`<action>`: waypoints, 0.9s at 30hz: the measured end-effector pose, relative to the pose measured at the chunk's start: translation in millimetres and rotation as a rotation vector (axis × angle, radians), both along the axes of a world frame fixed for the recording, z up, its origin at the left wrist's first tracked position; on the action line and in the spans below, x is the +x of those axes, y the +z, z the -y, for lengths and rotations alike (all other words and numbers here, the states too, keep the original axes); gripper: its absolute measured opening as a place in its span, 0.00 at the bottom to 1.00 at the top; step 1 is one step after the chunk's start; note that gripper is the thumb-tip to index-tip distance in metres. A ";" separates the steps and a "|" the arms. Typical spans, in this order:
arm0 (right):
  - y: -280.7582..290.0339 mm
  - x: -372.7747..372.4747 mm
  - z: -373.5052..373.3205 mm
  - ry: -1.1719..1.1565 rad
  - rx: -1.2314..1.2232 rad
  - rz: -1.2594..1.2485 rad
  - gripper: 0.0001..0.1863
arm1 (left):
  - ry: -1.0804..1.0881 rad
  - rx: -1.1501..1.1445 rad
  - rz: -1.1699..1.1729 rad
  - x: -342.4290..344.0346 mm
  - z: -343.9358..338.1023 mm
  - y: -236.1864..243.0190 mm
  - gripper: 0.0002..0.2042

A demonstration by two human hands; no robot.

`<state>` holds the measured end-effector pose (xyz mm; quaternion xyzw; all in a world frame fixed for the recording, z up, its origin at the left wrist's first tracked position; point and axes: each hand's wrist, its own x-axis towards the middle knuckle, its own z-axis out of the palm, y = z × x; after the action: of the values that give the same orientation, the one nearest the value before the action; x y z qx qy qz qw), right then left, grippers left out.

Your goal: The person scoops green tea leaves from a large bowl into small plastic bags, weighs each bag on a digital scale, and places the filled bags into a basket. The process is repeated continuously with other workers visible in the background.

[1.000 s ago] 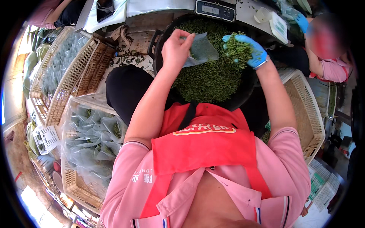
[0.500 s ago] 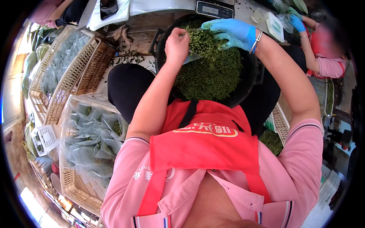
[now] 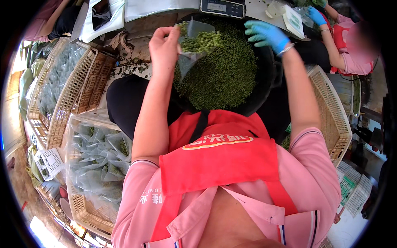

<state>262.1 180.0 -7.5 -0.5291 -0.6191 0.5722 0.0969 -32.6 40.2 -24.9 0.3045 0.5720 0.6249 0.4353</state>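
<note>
My bare left hand point(image 3: 163, 46) pinches the rim of a clear plastic bag point(image 3: 188, 65). The bag hangs tilted over the left side of a black tub. Inside its upper part is a clump of small green berries point(image 3: 202, 42) that look like peppercorns. More loose berries point(image 3: 225, 78) fill the black tub point(image 3: 271, 68), which sits between my knees. My right hand point(image 3: 264, 35), in a blue glove, is above the tub's far right rim. Its fingers are spread and hold nothing; it is apart from the bag.
A digital scale point(image 3: 222, 8) stands beyond the tub, with a phone point(image 3: 101, 14) on white bags to its left. Crates of filled bags point(image 3: 99, 159) stand on my left. At my right is a woven crate point(image 3: 331, 111). A gloved co-worker point(image 3: 347, 45) sits at far right.
My left hand has moved left with the bag, away from the tub's middle. My right hand has left the bag and shifted right.
</note>
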 end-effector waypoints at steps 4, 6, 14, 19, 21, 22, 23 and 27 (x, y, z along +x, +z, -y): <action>-189.0 52.0 -20.3 -0.337 0.298 -0.053 0.36 | 0.023 0.021 0.013 -7.3 -4.6 2.2 0.09; -245.3 38.7 -25.9 -0.322 0.529 0.062 0.39 | 0.026 0.009 0.009 -6.5 -5.7 0.7 0.09; -151.5 -58.9 101.1 0.347 0.903 0.271 0.15 | 0.084 -0.074 -0.017 -11.3 -4.2 -1.5 0.09; -177.7 -18.9 26.4 -0.079 1.073 0.176 0.22 | 0.068 -0.057 -0.009 -10.7 -2.4 -5.2 0.10; -201.9 2.5 -12.2 -0.193 0.861 0.351 0.25 | 0.043 -0.053 -0.019 -8.1 -5.1 -5.7 0.08; -223.7 15.0 -25.7 -0.280 0.743 0.394 0.26 | 0.032 -0.048 -0.016 -6.3 -7.5 -4.7 0.08; -226.7 9.1 -26.1 -0.274 0.713 0.441 0.27 | 0.043 -0.050 -0.016 -7.5 -6.6 -5.6 0.08; -198.2 -40.0 7.7 -0.085 0.760 0.282 0.21 | 0.070 -0.035 -0.005 -11.1 -5.3 -8.0 0.07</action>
<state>222.2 172.3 -205.7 -0.5540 -0.7713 0.2199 0.2233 -43.7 45.5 -32.8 0.2781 0.5943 0.6290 0.4169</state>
